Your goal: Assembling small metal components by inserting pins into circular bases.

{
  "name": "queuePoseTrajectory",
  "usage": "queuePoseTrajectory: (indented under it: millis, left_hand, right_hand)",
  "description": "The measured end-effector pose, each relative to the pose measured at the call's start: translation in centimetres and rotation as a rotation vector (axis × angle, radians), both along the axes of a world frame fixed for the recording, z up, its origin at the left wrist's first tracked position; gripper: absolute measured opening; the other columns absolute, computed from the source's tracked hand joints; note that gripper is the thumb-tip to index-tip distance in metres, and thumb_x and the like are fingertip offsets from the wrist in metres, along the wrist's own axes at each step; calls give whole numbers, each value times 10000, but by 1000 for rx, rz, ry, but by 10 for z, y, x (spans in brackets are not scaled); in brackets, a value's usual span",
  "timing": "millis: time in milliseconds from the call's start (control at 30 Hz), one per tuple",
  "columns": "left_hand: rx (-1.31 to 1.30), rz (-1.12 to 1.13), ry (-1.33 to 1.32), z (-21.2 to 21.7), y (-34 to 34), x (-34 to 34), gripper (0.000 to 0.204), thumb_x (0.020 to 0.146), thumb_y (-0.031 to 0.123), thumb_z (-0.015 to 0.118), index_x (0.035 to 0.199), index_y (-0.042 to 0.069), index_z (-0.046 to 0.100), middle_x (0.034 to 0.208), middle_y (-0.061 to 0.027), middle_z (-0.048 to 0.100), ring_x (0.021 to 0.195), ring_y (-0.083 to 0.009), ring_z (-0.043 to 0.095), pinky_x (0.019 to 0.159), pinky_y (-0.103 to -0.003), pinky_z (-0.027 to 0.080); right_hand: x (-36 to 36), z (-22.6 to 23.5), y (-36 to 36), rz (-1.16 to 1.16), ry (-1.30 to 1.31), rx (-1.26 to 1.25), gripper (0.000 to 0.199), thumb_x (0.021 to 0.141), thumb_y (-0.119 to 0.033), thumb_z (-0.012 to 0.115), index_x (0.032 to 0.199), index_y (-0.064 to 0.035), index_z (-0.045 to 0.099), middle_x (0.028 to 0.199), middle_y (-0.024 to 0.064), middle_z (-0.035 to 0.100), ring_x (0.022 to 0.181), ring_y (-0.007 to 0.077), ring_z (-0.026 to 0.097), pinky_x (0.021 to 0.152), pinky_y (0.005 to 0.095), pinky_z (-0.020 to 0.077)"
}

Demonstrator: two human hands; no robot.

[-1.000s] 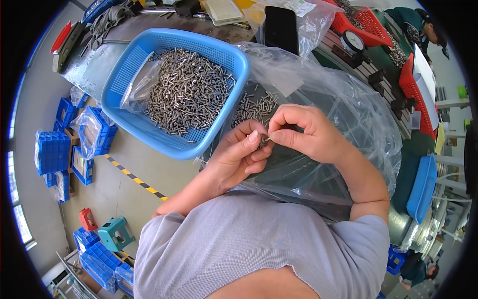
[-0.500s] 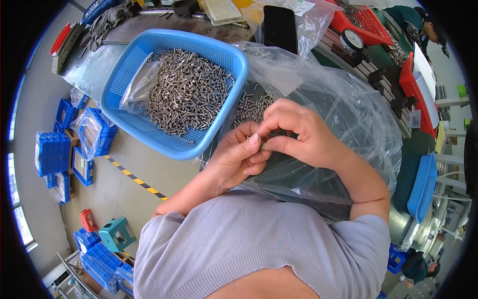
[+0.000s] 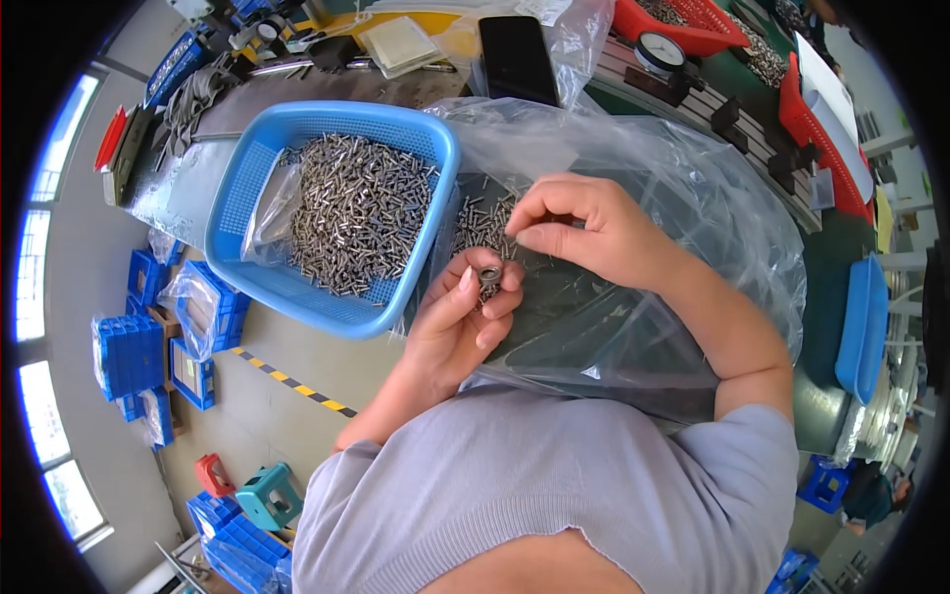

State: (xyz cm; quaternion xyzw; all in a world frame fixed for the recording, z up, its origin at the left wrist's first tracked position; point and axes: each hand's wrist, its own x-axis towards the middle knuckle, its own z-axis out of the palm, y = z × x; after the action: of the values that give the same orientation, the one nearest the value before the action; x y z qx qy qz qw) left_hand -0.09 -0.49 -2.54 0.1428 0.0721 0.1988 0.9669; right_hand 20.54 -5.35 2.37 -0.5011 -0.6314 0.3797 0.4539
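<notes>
A small round metal ring (image 3: 490, 273) sits between the thumb and fingers of my left hand (image 3: 445, 327), with several small metal pins (image 3: 486, 292) gathered in the fingers just below it. My right hand (image 3: 599, 238) is above and to the right, thumb and forefinger pinched together. What lies in that pinch, if anything, is too small to make out. Beyond both hands is a loose pile of metal pins (image 3: 482, 223) on clear plastic. A blue basket (image 3: 223, 213) to the left holds a large heap of similar pins and a clear plastic bag (image 3: 269, 220).
A clear plastic sheet (image 3: 693, 208) covers the dark green tabletop on the right. Farther back are a black phone (image 3: 518, 59), a dial gauge (image 3: 661, 49) on a rail and red baskets (image 3: 683, 38). Blue crates (image 3: 129, 342) stand on the floor at left.
My hands have come apart: the right has moved slightly up, off the left. The ring in my left hand now shows. The whole view has shifted a little.
</notes>
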Motion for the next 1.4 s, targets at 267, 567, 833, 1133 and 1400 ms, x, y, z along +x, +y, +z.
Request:
queuePoseTrajectory:
  millis: [267, 567, 833, 1133, 1400]
  left_hand:
    - [-43, -15, -115, -5, 3, 1, 248, 943, 227, 546, 1133, 75, 503, 1007, -101, 479, 747, -101, 401, 502, -173, 391]
    - [1, -6, -71, -2, 2, 1, 234, 946, 224, 539, 1130, 82, 509, 994, -102, 488, 741, -106, 404, 508, -178, 379]
    - [31, -11, 2, 2, 0, 3, 189, 940, 213, 551, 1081, 88, 531, 978, -99, 532, 732, -106, 426, 524, -188, 365]
    - [78, -3, 109, 4, -1, 3, 223, 924, 232, 583, 1063, 67, 528, 938, -77, 554, 687, -93, 441, 516, -199, 377]
    - [88, -12, 125, 5, -1, 5, 233, 914, 231, 601, 1049, 57, 526, 908, -69, 582, 679, -84, 446, 519, -202, 388]
  right_hand:
    - [0, -20, -2, -30, -526, 186, 109, 717, -94, 684, 808, -67, 631, 780, 79, 554, 763, 284, 573, 662, 376, 467]
    - [-6, -27, -1, -32, -637, 217, 125, 680, -132, 694, 747, -76, 604, 759, 81, 548, 744, 288, 572, 662, 393, 469]
    - [-4, -22, -3, 4, -695, 173, 123, 698, -114, 681, 766, -69, 589, 760, 102, 567, 745, 306, 577, 658, 398, 465]
    - [-8, 3, -6, 62, 205, -160, 35, 841, -23, 642, 870, -21, 623, 861, 15, 573, 819, 107, 550, 723, 241, 437]
    - [-12, -1, -6, 59, 175, -123, 55, 827, -54, 665, 860, -18, 640, 868, 22, 570, 820, 114, 555, 740, 244, 438]
